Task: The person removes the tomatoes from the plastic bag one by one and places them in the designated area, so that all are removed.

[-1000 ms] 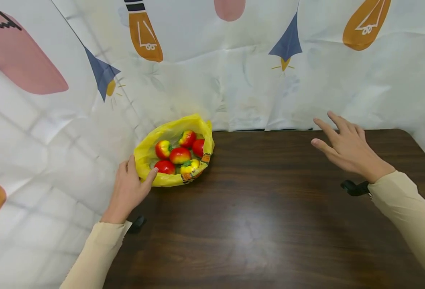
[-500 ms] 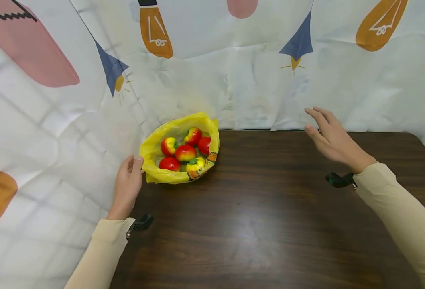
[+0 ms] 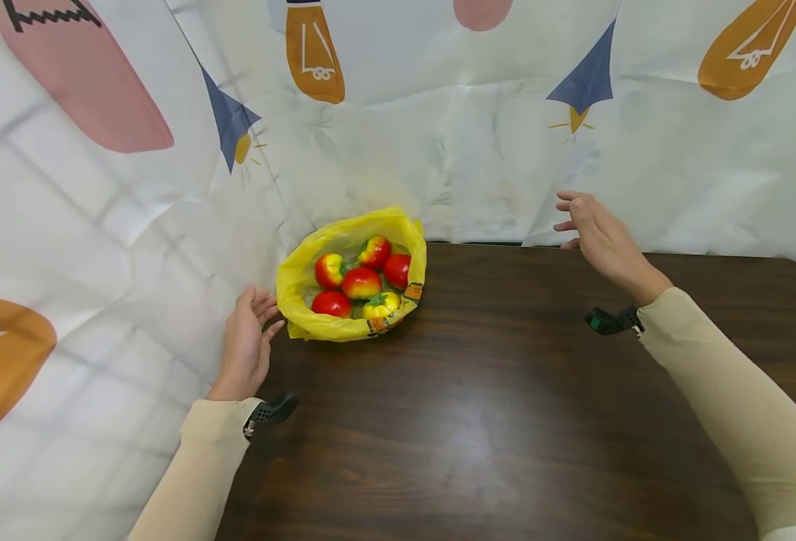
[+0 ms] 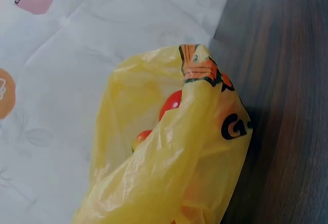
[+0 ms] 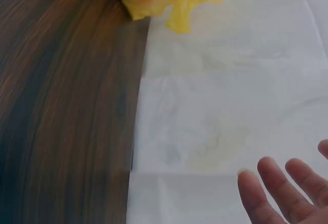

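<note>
A yellow plastic bag (image 3: 316, 327) with a wide mouth and rolled-down rim stands at the table's back left corner. Inside it lie several glossy red-and-yellow fruits or peppers (image 3: 361, 283); their exact kind is unclear. Just left of the bag is my left hand (image 3: 243, 349), fingers extended towards its side. Whether the fingertips touch the plastic I cannot tell. My right hand (image 3: 603, 237) hovers over the back edge on the right, holding nothing, its fingers loosely extended. In the left wrist view the bag's near side (image 4: 154, 167) hides most of its contents.
The dark wooden table (image 3: 472, 421) reaches back to a white printed cloth (image 3: 492, 158), which also hangs along the left side. Dark straps with small devices (image 3: 272, 408) sit on both wrists.
My left hand has let go of the bag's rim and turned beside it. My right hand has moved left and turned. The whole view has shifted, so the bag appears farther right.
</note>
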`<state>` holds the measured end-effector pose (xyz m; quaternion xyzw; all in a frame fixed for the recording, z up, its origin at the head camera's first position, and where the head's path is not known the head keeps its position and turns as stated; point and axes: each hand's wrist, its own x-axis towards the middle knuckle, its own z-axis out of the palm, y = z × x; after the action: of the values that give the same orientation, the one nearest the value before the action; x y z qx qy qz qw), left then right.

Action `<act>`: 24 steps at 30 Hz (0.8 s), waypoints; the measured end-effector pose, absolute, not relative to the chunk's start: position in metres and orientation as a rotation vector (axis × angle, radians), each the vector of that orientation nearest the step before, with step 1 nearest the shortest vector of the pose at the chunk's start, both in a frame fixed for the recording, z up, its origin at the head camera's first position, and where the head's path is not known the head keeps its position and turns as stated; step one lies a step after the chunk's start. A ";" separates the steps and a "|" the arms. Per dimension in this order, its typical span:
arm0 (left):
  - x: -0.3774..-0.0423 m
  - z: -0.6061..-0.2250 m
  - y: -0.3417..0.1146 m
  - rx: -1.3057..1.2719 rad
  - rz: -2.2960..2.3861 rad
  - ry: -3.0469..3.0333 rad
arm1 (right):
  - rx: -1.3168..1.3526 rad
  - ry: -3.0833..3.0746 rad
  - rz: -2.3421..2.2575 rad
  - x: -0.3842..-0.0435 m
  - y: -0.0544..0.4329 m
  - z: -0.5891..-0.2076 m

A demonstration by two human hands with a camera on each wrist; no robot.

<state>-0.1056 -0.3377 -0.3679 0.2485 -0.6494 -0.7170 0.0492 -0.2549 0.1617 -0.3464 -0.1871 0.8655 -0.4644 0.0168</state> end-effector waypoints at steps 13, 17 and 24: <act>-0.114 -0.377 -0.340 0.776 -2.281 -1.910 | -0.566 2.322 -1.678 -0.291 0.105 -0.357; -0.117 -0.381 -0.340 0.757 -2.216 -1.949 | -0.520 2.259 -1.718 -0.302 0.089 -0.365; -0.119 -0.390 -0.343 0.759 -2.156 -1.984 | -0.465 2.119 -1.803 -0.316 0.063 -0.376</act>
<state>-0.1190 -0.3430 -0.3903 0.2505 -0.6545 -0.7111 0.0572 -0.3158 0.0627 -0.3762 -0.1627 0.7416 -0.6310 0.1594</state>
